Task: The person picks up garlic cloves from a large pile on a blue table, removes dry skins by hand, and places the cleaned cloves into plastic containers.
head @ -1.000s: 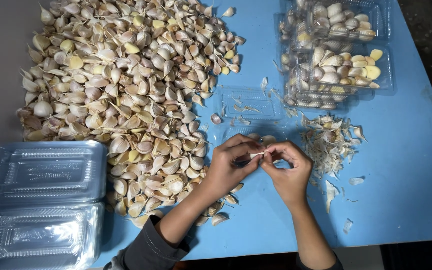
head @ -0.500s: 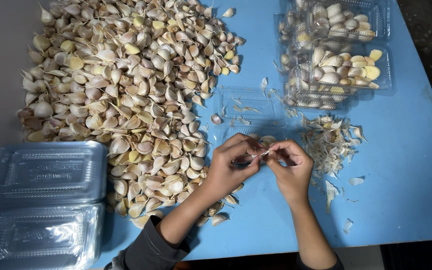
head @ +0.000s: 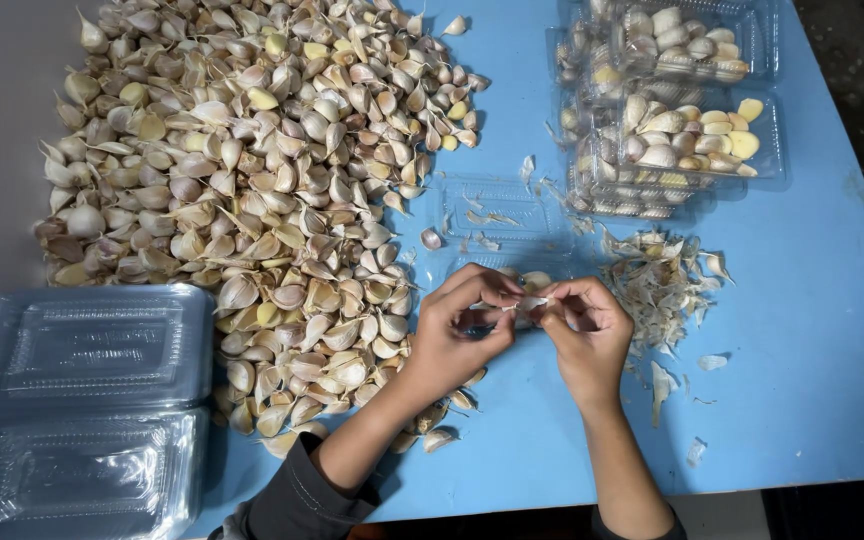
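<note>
- Head view: the left hand (head: 457,335) and the right hand (head: 584,335) meet fingertip to fingertip over the blue surface (head: 812,330), both pinched shut on one small pale garlic clove (head: 530,303); the clove sits between the two thumbs, raised just off the surface, which seems to leave the fingernails free to work at its papery skin.
- To the left of the left hand, and running far above it, lies a broad heap of unpeeled cream-and-tan garlic cloves (head: 252,190); its near edge touches the left forearm, so fresh cloves lie within easy reach.
- Just right of the right hand sits a small pile of thin white garlic skins (head: 662,285), with a few loose flakes scattered below it.
- Just above the hands lies an open, shallow clear plastic tray (head: 497,215) holding only a few scraps of skin.
- Well above and right of the right hand stand stacked clear plastic clamshell boxes (head: 687,110), filled with peeled, smooth white and yellowish cloves.
- Far left of the left hand rest two closed clear plastic lidded boxes (head: 87,410); nothing shows inside them.
</note>
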